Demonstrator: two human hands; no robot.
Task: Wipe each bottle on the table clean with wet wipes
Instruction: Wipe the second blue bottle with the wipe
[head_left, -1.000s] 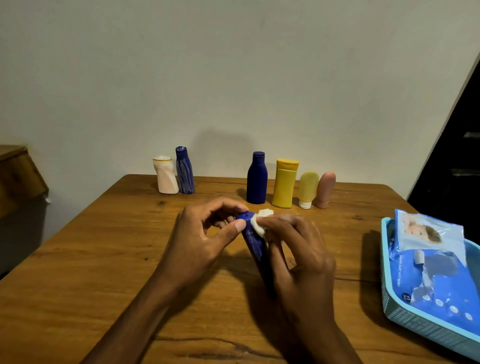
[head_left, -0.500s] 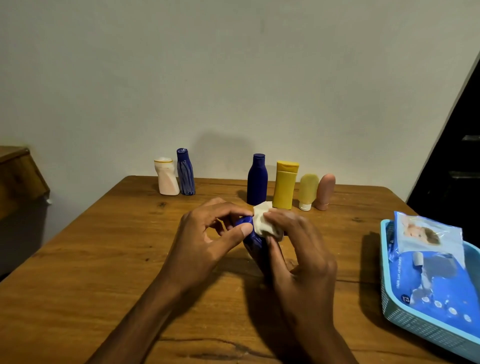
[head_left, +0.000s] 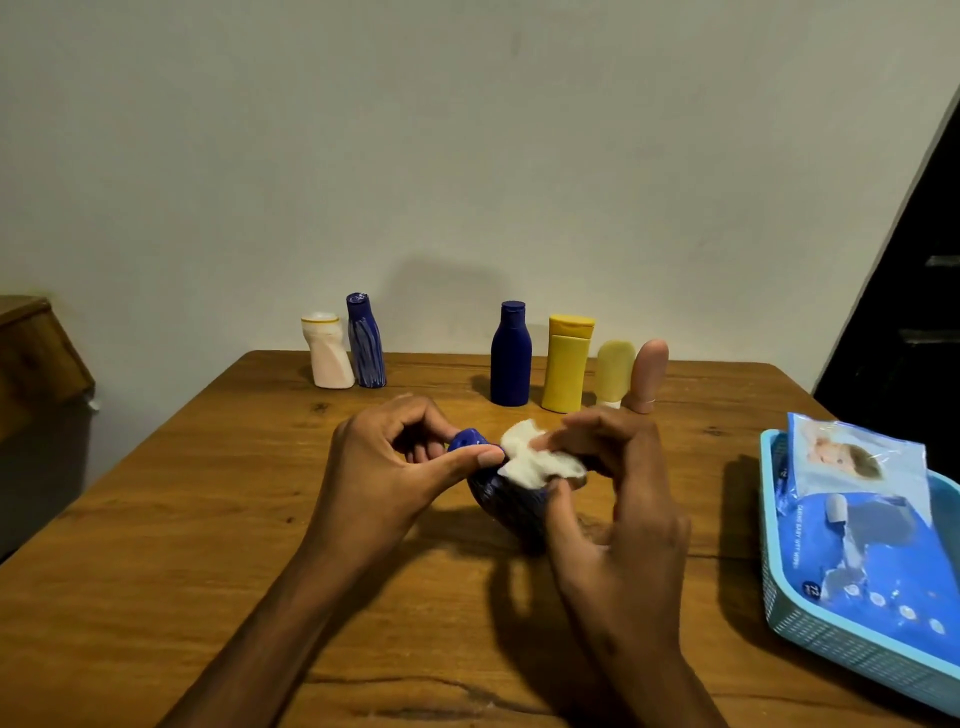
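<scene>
Near centre of the brown wooden table (head_left: 218, 519): dark blue plastic bottle (head_left: 511, 506) between left hand (head_left: 384, 480) and right hand (head_left: 623, 499), crumpled white wet wipe (head_left: 535, 460) on its upper side, under the right fingers. Along the far edge, by the pale wall (head_left: 467, 156), from left: white squat bottle (head_left: 328, 351) touching blue streaked bottle (head_left: 365, 343); then, apart, navy capped bottle (head_left: 511, 356), yellow flip-top bottle (head_left: 567, 364), pale yellow tube (head_left: 614, 371), pink tube (head_left: 649, 374), close together. At far right: light blue plastic basket (head_left: 852, 660), with two blue wet-wipe packs (head_left: 878, 551) inside, one overlapping the other. Left of the table: brown wooden cabinet (head_left: 36, 353).
</scene>
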